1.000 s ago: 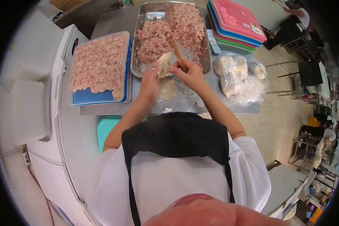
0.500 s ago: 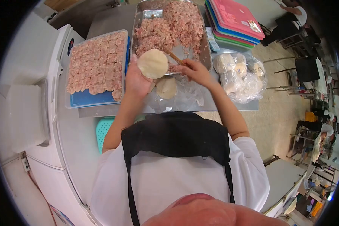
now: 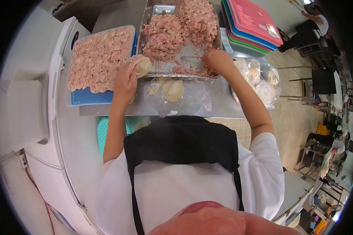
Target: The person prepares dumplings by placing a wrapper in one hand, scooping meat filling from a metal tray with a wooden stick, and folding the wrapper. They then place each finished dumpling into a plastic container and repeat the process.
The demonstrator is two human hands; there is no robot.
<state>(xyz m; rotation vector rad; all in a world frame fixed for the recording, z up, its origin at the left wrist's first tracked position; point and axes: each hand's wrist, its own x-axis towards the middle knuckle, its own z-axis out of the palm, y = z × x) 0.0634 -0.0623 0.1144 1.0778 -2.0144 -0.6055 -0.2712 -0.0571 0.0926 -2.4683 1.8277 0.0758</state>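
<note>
A pale round wrapper (image 3: 145, 67) rests in my left hand (image 3: 126, 77), whose fingers curl round it beside the filled tray. My right hand (image 3: 217, 62) is closed at the right side of the metal pan (image 3: 164, 74), over the meat; the stick seen earlier is hidden. Ground meat (image 3: 164, 37) fills much of the pan's far part. Rows of meat portions (image 3: 100, 58) cover the plastic tray on the left, with its blue base (image 3: 91, 96) showing at the near edge. More wrappers (image 3: 172, 91) lie on clear plastic (image 3: 196, 96) in front of the pan.
Stacked coloured lids (image 3: 255, 23) stand at the back right, above a plastic bag of wrappers (image 3: 259, 80). A white refrigerator (image 3: 47, 156) is on the left. A turquoise basket (image 3: 102, 131) sits below the table edge. A person (image 3: 312, 27) is at the far right.
My left hand has moved left with the wrapper, which now tilts to the side. My right hand has moved right and slightly up, away from the wrapper.
</note>
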